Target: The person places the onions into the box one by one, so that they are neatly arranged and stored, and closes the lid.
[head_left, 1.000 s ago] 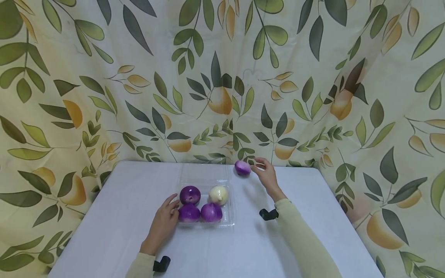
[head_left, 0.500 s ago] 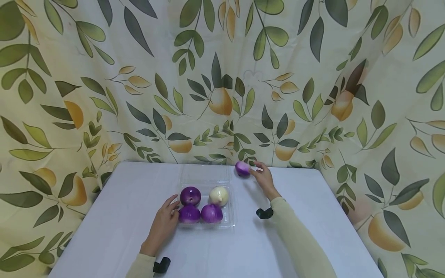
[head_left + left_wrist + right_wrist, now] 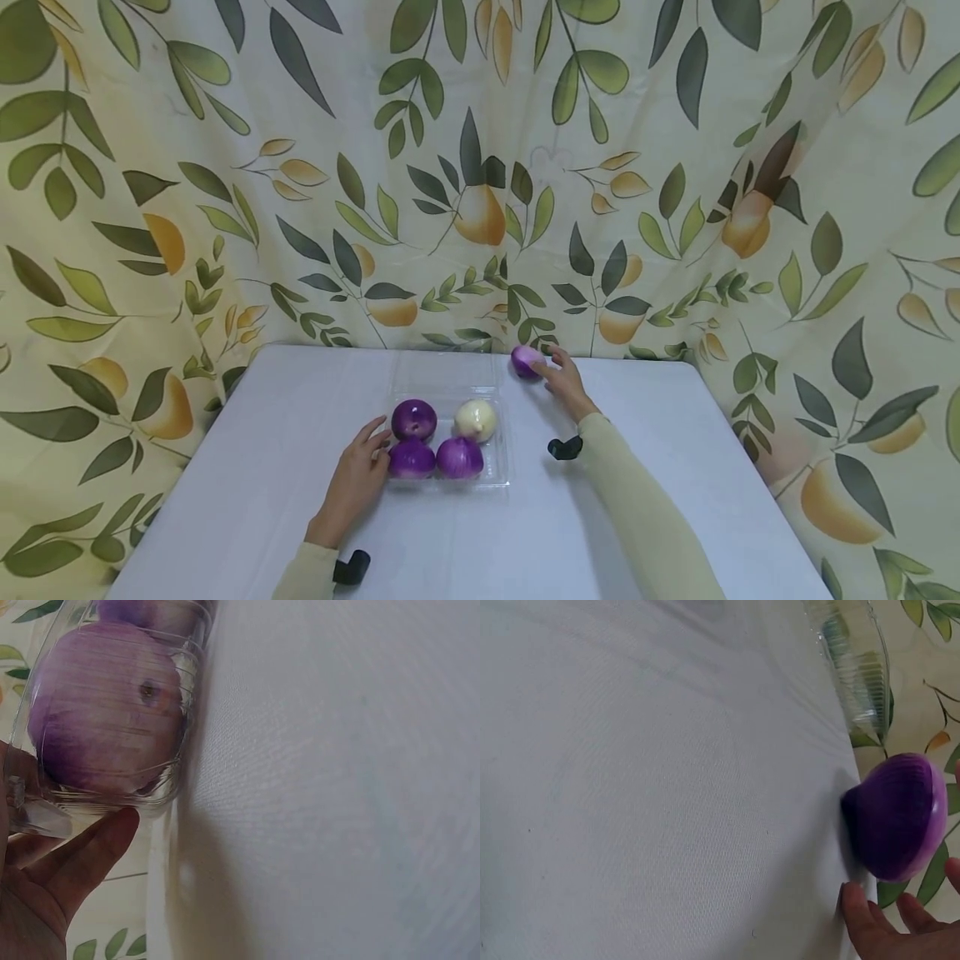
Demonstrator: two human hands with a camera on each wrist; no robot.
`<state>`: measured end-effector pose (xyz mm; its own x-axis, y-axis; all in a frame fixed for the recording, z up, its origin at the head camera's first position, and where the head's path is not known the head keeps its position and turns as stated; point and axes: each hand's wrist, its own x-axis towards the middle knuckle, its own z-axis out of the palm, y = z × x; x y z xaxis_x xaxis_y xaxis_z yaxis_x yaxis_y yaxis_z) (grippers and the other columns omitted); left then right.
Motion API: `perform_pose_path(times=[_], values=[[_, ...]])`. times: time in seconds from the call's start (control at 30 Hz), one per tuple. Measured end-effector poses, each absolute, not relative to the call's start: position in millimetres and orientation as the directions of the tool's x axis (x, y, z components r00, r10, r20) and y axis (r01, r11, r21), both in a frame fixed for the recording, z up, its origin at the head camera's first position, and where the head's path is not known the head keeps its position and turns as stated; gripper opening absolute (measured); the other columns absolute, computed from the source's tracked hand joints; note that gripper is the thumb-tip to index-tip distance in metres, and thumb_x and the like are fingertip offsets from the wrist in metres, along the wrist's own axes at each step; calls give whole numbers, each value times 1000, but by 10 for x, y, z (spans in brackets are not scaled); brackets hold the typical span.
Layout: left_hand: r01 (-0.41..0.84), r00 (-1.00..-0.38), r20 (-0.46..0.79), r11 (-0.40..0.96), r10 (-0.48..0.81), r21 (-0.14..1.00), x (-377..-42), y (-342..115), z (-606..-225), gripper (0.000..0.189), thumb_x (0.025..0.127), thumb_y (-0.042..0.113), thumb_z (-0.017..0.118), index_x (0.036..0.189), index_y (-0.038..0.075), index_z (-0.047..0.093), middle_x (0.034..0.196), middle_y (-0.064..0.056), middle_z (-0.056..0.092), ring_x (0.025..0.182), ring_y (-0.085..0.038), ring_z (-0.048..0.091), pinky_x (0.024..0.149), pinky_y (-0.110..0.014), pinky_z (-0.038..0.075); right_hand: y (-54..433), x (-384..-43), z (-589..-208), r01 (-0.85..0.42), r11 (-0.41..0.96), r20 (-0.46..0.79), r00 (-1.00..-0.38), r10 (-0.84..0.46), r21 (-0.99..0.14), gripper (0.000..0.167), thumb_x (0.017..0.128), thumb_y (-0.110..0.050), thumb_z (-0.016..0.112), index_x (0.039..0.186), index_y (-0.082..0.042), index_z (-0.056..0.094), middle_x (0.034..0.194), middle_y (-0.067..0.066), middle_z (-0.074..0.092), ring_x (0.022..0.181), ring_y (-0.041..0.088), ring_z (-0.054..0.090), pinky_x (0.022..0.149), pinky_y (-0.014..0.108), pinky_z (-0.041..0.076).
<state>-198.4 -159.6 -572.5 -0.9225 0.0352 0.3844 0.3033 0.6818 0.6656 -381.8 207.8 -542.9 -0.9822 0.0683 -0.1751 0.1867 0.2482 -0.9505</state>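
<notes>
This seems our reaching step, the right hand (image 3: 567, 390) loosely spread, gripping nothing, beside the rounded purple onion (image 3: 526, 361) near the white table's (image 3: 232, 467) far edge, left hand (image 3: 356, 478) relaxed against the clear plastic tray (image 3: 497, 468), and next our right fingers should curl round that onion.

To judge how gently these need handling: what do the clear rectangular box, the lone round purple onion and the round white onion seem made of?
Clear rectangular box: apparently thin, glossy plastic; see-through, with moulded ridges.
Lone round purple onion: smooth, shiny natural skin or plastic imitation; fine ribs and sheen leave it open.
Round white onion: glossy, with bright highlights; likewise skin or plastic, uncertain.
</notes>
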Motion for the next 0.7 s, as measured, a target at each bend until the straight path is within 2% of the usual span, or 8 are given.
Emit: perform_pose_path(times=[0.3,0.5,0.7], values=[[290,-930,367,678,32,675,-1994,-1578,-5693,34,90,0,58,123,-4,65,141,-12,55,105,-26,69,83,-35,60,2017,-3937,-5475,180,348,-155,-983,98,-920,74,90,-35,68,151,-13,32,156,24,27,142,41,32,113,52,41],[284,-931,364,686,30,670,-1969,-1577,-5700,34,89,-1,59,123,-4,64,141,-13,55,106,-27,69,83,-36,60,1991,-3959,-5495,157,380,-131,-987,94,-911,74,90,-34,68,150,-9,33,153,27,30,141,43,32,115,55,35],[296,-919,393,700,24,650,-1980,-1577,-5715,34,88,-1,60,122,-3,66,139,-11,57,103,-25,70,82,-37,60,1982,-3980,-5477,161,380,-136,-986,93,-911,76,89,-33,69,151,-10,32,153,26,32,141,41,32,117,55,31]])
